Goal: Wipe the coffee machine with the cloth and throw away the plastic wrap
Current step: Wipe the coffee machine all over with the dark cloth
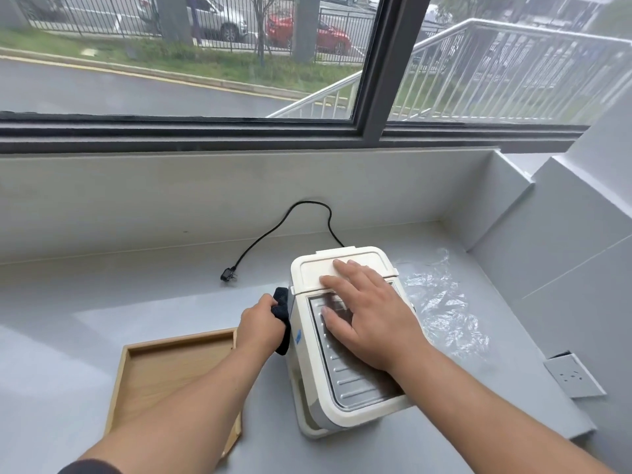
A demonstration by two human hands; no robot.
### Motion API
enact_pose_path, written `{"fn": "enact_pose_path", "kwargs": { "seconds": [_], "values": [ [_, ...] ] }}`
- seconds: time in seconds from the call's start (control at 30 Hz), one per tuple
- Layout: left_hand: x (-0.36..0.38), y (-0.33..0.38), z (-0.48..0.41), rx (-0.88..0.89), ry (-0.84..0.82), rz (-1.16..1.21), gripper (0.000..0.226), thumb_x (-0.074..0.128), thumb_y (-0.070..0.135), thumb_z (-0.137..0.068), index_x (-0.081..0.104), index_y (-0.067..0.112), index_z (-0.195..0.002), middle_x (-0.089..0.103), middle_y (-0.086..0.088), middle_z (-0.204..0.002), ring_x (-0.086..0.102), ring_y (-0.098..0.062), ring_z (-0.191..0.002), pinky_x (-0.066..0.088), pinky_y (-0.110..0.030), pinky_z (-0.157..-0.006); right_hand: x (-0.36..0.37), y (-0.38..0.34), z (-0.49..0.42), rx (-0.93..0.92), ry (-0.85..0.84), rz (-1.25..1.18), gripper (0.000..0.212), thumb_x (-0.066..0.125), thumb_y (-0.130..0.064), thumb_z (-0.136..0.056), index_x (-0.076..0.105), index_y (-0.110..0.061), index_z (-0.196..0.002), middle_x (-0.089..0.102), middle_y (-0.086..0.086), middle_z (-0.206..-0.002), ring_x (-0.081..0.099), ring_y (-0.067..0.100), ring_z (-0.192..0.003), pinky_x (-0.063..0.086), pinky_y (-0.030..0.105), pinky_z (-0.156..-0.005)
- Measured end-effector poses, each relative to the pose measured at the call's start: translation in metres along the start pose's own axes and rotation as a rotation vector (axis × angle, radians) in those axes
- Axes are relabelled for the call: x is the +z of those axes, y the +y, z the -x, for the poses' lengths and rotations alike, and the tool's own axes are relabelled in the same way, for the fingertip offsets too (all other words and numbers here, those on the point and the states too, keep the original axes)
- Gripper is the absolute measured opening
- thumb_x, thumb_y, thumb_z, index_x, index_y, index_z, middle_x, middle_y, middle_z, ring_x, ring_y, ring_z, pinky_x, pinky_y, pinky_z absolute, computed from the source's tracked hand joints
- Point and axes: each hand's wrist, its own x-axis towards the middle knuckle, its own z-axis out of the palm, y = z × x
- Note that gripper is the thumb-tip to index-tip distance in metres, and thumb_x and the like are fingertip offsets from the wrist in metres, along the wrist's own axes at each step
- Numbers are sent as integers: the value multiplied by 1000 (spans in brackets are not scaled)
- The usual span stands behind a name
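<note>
Coffee machine (345, 340) sits mid tabletop (102, 295), cream body, metal tray on top. Left hand (261, 325) has its fingers clenched around the dark cloth (282, 323), pressing it to the machine's left side. Right hand (367, 313) lies flat on top, fingers spread, gripping nothing, steadying it. Plastic wrap (441, 302) lies crumpled just right of the machine, not yet thrown away. Wooden tray (178, 343) at left, unplugged cord (273, 230) behind. Risk: hard sideways wiping could slide the machine onto the wrap. A small blue sticker on the side, unreadable; no brand visible.
</note>
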Motion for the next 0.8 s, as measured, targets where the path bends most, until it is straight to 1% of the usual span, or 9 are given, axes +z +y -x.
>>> {"fn": "enact_pose_path", "kwargs": {
  "seconds": [0.07,0.13,0.23,0.3,0.37,0.5,0.57,0.67,0.8],
  "values": [
    [2,-4,-4,-4,10,-42,32,38,10,-75,48,37,-90,58,-9,-96,61,-32,-78,45,-33,-62,0,-1,0,8,6,-3,53,51,-53,-98,51,-34,-147,39,-2,-164,29,20,-152,18,36,-127],
    [5,-5,-9,-6,-6,-51,31,38,8,-75,48,34,-90,60,-10,-95,61,-32,-78,41,-32,-59,1,0,-1,12,12,-12,53,51,-54,-97,53,-34,-146,41,-2,-163,31,19,-151,17,34,-127],
    [11,-8,-14,-5,-44,-59,24,41,6,-79,45,28,-87,65,-6,-90,59,-31,-83,33,-32,-54,2,1,0,14,39,-26,53,49,-55,-94,56,-34,-143,45,-2,-161,34,19,-149,22,35,-126],
    [10,-10,-16,2,-54,-80,25,43,5,-81,45,28,-90,63,-1,-86,57,-29,-81,30,-32,-53,4,0,-1,12,51,-28,53,50,-55,-93,57,-34,-142,46,-2,-159,36,20,-149,26,38,-125],
    [13,-12,-18,13,-64,-98,25,43,5,-81,48,26,-95,60,2,-83,56,-27,-79,30,-32,-53,6,2,-1,15,54,-29,53,52,-55,-93,57,-34,-141,47,-2,-159,37,20,-148,27,39,-125],
    [15,-19,-13,23,-66,-174,31,43,5,-82,52,24,-106,60,3,-83,57,-28,-83,30,-32,-57,7,1,-2,14,70,-20,50,54,-53,-93,57,-34,-140,49,-2,-157,39,20,-147,27,37,-124],
    [22,-27,-7,2,-91,-154,30,43,5,-82,52,23,-105,59,2,-83,58,-30,-85,34,-33,-60,7,2,-2,18,69,-21,50,53,-53,-93,57,-34,-139,49,-2,-157,39,19,-147,28,38,-124],
    [29,-39,8,-31,-134,-123,22,44,7,-83,49,21,-99,62,-2,-84,62,-30,-82,41,-34,-60,7,1,-2,23,65,-8,50,53,-54,-93,56,-36,-140,47,-4,-158,37,18,-147,27,37,-124],
    [34,-44,20,-58,-144,-102,22,47,8,-82,49,24,-96,64,-1,-86,62,-29,-83,41,-34,-61,9,2,-3,31,67,-10,51,51,-55,-93,54,-38,-141,46,-5,-159,35,16,-148,27,37,-124]
  ]
}}
